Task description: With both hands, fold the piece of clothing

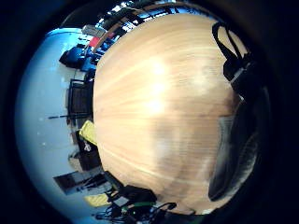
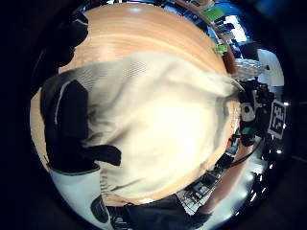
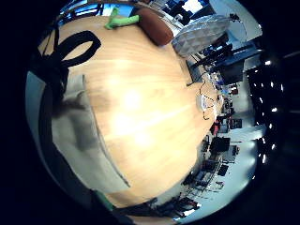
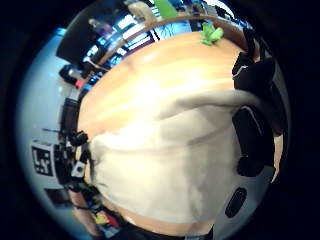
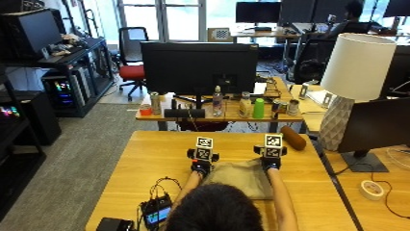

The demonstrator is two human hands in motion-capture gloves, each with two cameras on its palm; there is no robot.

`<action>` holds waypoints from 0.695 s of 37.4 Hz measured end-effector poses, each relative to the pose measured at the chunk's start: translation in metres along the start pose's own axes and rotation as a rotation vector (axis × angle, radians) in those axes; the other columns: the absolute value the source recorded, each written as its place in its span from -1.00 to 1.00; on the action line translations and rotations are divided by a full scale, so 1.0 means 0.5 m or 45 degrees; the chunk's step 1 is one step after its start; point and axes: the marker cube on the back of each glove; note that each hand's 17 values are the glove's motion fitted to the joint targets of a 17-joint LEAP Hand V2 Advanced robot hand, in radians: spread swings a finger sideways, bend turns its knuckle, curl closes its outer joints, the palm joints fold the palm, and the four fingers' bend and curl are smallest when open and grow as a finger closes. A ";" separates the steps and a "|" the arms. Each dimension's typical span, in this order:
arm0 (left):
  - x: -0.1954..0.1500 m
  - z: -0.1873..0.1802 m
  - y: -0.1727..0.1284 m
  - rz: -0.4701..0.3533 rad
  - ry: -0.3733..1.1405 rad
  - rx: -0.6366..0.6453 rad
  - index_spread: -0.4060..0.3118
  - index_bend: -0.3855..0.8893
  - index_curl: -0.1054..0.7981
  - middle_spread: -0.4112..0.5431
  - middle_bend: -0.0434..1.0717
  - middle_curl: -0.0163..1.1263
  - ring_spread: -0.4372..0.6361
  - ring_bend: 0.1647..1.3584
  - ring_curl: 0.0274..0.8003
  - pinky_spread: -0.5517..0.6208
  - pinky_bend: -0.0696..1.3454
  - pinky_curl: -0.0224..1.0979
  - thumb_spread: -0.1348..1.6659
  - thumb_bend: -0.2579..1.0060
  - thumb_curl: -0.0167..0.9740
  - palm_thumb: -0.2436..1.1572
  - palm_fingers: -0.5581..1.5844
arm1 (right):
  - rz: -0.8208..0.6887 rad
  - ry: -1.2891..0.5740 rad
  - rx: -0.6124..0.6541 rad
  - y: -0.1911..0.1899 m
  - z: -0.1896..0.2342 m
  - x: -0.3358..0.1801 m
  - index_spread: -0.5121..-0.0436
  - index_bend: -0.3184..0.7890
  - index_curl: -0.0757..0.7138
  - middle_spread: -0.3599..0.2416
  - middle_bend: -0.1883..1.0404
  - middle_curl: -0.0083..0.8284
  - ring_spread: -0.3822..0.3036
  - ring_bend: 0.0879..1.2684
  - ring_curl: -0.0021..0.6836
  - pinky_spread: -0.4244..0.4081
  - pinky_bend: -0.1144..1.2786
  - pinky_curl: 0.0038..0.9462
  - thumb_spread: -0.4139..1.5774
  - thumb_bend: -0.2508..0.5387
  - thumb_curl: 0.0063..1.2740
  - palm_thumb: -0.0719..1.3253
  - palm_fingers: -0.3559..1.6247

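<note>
A wooden table is seen from above and behind the person, and on it, just in front of the person, a beige piece of clothing is laid flat as a compact, roughly square bundle. Its far edge is met by both gloved hands, the left hand at the far left corner and the right hand at the far right corner, with the cloth spread between them.

In the left thumb side palm view the garment fills the space beyond the left hand's fingers, which are laid over its edge; whether the cloth is pinched there or only pressed cannot be told. In the right thumb side palm view the cloth is likewise spread away from the right hand's fingers, which lie along its border, and their grip cannot be told either.

Beyond the right hand's fingertips, at the far right of the table, a brown cylindrical object is seen, with a green toy-like thing beside it in the right little finger side palm view.
</note>
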 end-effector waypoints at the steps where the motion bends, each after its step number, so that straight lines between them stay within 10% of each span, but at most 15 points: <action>1: -0.001 0.000 0.002 0.007 -0.012 -0.004 -0.29 -0.29 -0.36 -0.65 -0.52 -0.14 -0.75 -0.32 0.08 -0.55 -0.29 -0.16 0.65 -0.64 -0.17 0.29 0.31 | -0.011 -0.008 0.037 -0.006 -0.003 -0.002 0.03 -0.24 0.26 -0.42 -0.11 0.25 -0.58 -0.08 0.42 -0.65 -0.03 -0.03 0.63 -0.38 -0.55 0.71 0.57; 10: -0.004 -0.072 0.027 0.076 -0.011 0.178 -0.27 -0.25 -0.34 -0.57 -0.68 -0.27 -0.64 -0.36 0.00 -0.51 -0.23 -0.17 0.72 -0.62 -0.25 0.17 0.25 | -0.056 0.078 0.234 -0.028 -0.073 0.037 -0.03 -0.28 0.09 -0.42 -0.25 0.18 -0.58 -0.09 0.40 -0.66 0.02 -0.04 0.64 -0.40 -0.56 0.69 0.49; 26: 0.083 -0.014 0.062 0.341 0.058 0.169 -0.27 -0.12 -0.20 -0.42 -0.74 -0.44 -0.51 -0.35 -0.05 -0.42 -0.15 -0.19 0.77 -0.59 -0.30 0.14 0.14 | -0.231 0.122 -0.191 0.065 -0.034 0.108 -0.20 -0.34 -0.12 -0.48 -0.44 0.06 -0.52 -0.24 0.32 -0.61 0.07 -0.05 0.66 -0.52 -0.71 0.15 0.28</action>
